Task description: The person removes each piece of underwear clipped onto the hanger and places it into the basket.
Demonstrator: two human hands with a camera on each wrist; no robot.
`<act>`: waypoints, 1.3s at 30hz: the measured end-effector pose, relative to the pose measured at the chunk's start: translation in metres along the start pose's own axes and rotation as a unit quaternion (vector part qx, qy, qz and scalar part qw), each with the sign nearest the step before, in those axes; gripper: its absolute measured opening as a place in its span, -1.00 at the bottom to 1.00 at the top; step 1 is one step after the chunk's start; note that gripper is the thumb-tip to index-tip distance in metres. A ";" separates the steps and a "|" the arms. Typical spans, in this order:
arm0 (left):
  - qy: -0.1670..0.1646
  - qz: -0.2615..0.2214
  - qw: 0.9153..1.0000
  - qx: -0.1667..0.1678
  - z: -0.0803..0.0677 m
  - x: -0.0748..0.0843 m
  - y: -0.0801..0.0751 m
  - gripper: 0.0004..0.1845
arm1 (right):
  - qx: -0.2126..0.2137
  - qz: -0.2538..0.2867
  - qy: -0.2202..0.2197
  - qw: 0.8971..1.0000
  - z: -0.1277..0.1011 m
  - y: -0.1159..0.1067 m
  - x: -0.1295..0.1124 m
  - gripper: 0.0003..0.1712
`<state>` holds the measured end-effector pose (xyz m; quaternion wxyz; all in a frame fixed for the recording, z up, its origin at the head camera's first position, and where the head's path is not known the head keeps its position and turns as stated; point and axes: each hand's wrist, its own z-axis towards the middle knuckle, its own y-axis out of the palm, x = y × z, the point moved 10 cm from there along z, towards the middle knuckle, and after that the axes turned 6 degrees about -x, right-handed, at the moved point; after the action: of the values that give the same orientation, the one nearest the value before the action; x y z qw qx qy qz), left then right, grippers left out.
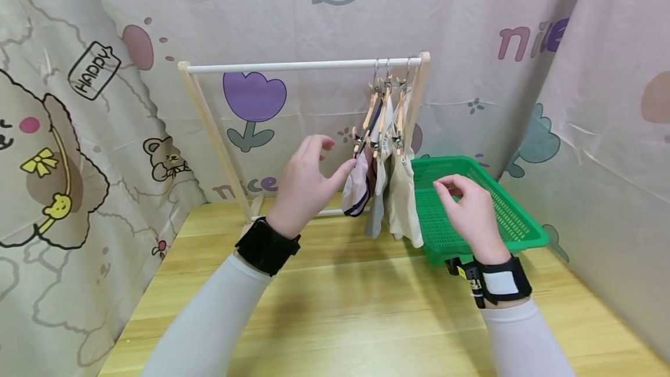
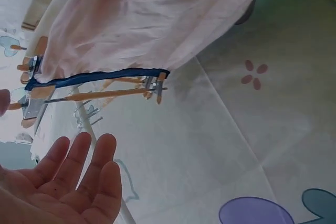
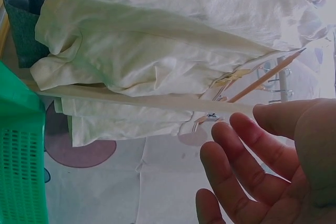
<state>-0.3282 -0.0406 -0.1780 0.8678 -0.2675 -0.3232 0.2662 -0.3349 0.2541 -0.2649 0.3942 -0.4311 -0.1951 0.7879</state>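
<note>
Clothes hang just beside the left hand — possibly touching.

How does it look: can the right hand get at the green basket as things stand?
Probably yes: the right hand seems to hold nothing and shows in front of the green basket; the hanging clothes overlap only its left edge.

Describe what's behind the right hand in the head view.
Behind the right hand is the green basket; its slotted wall and floor show around the hand. Whatever the hand itself covers cannot be seen.
</note>
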 end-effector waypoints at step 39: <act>0.028 0.001 1.000 -0.013 0.025 0.028 0.007 -0.79 | 0.009 0.016 0.000 1.000 -0.001 -0.005 0.000 -0.67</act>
<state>-0.3296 -0.0103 -0.1543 0.8726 -0.2864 -0.3020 0.2555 -0.3320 0.2568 -0.2617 0.3853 -0.4309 -0.1811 0.7957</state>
